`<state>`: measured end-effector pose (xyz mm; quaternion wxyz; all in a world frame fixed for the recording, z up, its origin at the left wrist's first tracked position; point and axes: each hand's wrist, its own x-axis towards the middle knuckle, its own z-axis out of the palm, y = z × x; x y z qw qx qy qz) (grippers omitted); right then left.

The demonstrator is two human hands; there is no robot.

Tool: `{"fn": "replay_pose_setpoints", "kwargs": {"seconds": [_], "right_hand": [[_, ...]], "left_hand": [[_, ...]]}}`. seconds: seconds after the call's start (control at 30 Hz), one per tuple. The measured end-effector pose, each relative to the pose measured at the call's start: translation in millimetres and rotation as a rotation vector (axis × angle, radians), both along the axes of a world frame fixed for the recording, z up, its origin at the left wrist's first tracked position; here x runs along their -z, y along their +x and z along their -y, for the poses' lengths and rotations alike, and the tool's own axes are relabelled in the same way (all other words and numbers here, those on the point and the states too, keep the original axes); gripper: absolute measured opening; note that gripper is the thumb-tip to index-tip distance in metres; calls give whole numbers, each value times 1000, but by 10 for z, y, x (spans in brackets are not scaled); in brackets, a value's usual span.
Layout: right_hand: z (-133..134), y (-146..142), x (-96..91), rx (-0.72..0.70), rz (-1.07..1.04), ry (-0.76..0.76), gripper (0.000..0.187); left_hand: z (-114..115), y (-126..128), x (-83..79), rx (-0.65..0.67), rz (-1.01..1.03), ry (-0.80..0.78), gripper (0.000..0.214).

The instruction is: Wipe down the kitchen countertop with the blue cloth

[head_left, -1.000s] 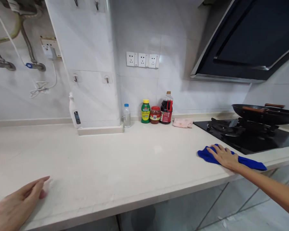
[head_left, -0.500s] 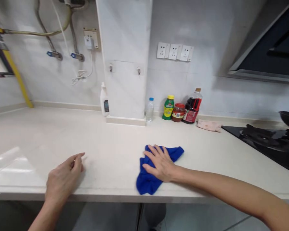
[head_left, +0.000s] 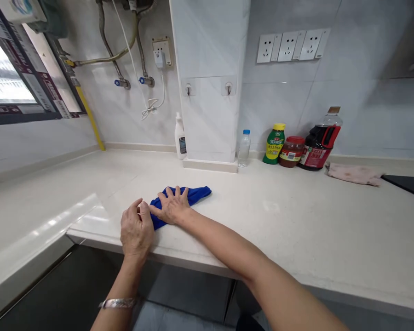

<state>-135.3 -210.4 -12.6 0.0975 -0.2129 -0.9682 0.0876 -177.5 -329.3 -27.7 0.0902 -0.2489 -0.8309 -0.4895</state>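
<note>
A blue cloth (head_left: 197, 195) lies bunched on the pale countertop, with one corner pointing right. My right hand (head_left: 172, 206) presses down on it, palm low and fingers spread, partly covering it. Just left of the cloth's edge is my left hand (head_left: 137, 230), close to my right thumb. Its fingers are loosely curled, with the thumb raised and a small gap by the index finger. I see nothing in it, though the inside of the palm is hidden. A silvery bracelet (head_left: 119, 303) circles the left wrist.
Along the wall stand a white bottle (head_left: 180, 140), a clear bottle (head_left: 243, 151), a green bottle (head_left: 273, 145), a red-lidded jar (head_left: 291, 151) and a large dark sauce bottle (head_left: 319, 145). A pink cloth (head_left: 355, 174) lies near the black cooktop (head_left: 409, 185). The countertop (head_left: 279, 220) turns a corner at left.
My right hand has slid the blue cloth left along the countertop, up to my left hand. The view has swung left, showing the window and less of the cooktop.
</note>
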Motion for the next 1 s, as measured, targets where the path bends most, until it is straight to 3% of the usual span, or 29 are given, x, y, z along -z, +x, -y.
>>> {"fn": "replay_pose_setpoints", "kwargs": {"seconds": [0.1, 0.2, 0.4, 0.5, 0.63, 0.73, 0.83, 0.9, 1.0], "right_hand": [[-1, 261, -30, -126, 33, -47, 67], [-6, 701, -81, -200, 52, -80, 64], [-61, 1739, -122, -227, 54, -84, 61], [-224, 2348, -155, -213, 43, -62, 56], [-657, 3279, -228, -195, 102, -24, 55], [-1087, 3933, -235, -48, 135, 40, 54], [-1499, 4317, -198, 177, 168, 115, 56], [-1715, 4324, -176, 324, 203, 157, 56], [-1914, 3943, -179, 570, 298, 196, 53]], "left_hand": [[34, -23, 10, -6, 27, 40, 70], [74, -32, 6, 0, 92, 30, 71], [83, 38, -76, 31, 141, -156, 68], [72, 16, -120, 63, 191, -282, 64], [85, -154, -166, 161, 241, -463, 48], [113, -263, -167, 275, 224, -533, 42], [138, -252, -126, 257, 141, -551, 51], [146, -205, -92, 210, 112, -573, 64], [145, -156, -61, 187, 100, -611, 71]]}}
